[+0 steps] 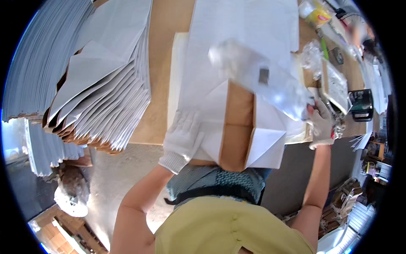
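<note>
A large white paper bag [237, 25] with a brown inside lies on the table before me. Its near end is spread into folded flaps, baring a brown opening [239, 122]. My left hand [182, 132], in a white knitted glove, rests flat on the bag's left flap, fingers stretched out. At the right, my gloved right hand [320, 125] is closed on one end of a clear plastic sheet [279, 91]. Motion smears this sheet, which slants up and left above the bag and bears a small dark square. Something red shows at the right fingertips.
Fanned white paper bags [105, 89] lie at the left, beside a tall stack [38, 63]. On the right are a white tray-like block [335, 84], a dark green container [360, 105], crumpled clear plastic [312, 59] and a yellow packet [317, 17]. The table's front edge is near my waist.
</note>
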### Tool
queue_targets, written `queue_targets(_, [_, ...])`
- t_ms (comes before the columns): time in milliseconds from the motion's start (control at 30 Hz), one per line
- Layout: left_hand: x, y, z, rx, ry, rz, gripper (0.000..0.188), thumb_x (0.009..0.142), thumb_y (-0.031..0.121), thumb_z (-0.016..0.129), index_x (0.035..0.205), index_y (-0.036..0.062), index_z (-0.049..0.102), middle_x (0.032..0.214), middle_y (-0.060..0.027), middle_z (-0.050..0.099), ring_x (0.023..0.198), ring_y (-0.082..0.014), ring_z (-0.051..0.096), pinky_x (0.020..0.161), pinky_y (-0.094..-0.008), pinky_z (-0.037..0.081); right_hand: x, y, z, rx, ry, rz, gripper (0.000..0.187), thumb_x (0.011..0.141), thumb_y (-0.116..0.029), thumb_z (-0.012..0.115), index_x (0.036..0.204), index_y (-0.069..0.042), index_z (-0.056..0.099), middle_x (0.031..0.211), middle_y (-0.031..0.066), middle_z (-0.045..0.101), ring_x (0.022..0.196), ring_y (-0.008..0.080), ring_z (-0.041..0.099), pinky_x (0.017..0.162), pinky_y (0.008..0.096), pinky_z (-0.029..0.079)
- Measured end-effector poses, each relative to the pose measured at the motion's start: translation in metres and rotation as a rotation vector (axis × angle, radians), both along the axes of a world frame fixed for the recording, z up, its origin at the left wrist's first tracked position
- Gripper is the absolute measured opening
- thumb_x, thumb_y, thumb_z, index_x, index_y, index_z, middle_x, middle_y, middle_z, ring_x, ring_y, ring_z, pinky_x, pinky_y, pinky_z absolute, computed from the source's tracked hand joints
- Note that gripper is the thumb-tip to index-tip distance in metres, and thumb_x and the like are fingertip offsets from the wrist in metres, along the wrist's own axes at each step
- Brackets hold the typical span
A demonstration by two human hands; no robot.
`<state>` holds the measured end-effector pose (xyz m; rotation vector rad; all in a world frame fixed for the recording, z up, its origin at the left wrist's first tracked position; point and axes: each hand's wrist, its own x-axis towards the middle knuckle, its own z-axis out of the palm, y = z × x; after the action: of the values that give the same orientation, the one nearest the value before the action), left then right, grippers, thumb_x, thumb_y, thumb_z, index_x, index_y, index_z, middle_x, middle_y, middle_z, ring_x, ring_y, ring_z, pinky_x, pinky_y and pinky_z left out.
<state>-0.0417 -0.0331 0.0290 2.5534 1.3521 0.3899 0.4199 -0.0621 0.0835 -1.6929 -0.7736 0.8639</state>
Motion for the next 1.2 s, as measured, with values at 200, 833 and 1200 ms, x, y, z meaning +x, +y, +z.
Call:
queue_targets(200, [-0.016,0.023,0.017,-0.215,-0.244,0.012,0.057,0.081,0.011,0.077,0.136,0.0081,0.060,0.132,-0.0157,0.064,0.121,-0.0353,0.062,0.103,-0.0439,0.051,-0.033,-0.040,-0.017,-0.334,-0.093,0.193,0.029,0.092,0.008,0.059,0.120,0.007,0.064,0.106,0.0058,0.069,0.093,0.0115,0.069,0.082,0.0225,0.056])
queue_targets(833, [-0.020,0.056,0.023,0.003,-0.001,-0.486,0.041,0.068,0.022,0.086,0.098,0.0037,0.064,0.100,-0.0101,0.063,0.092,-0.0272,0.066,0.079,-0.0394,0.056,-0.080,0.006,-0.026,-0.252,-1.219,0.672,0.032,0.075,-0.015,0.081,0.100,-0.006,0.063,0.095,0.0159,0.068,0.094,0.0380,0.065,0.083,0.0483,0.049])
queue_targets(1200, [0.037,0.033,0.005,-0.052,-0.012,-0.518,0.015,0.072,0.020,0.072,0.081,0.0115,0.064,0.084,-0.0045,0.060,0.086,-0.0258,0.061,0.081,-0.0394,0.048,-0.077,0.011,-0.002,-0.514,-0.545,0.764,0.046,0.073,-0.013,0.084,0.115,-0.012,0.065,0.124,0.0094,0.064,0.115,0.0296,0.063,0.101,0.0434,0.050])
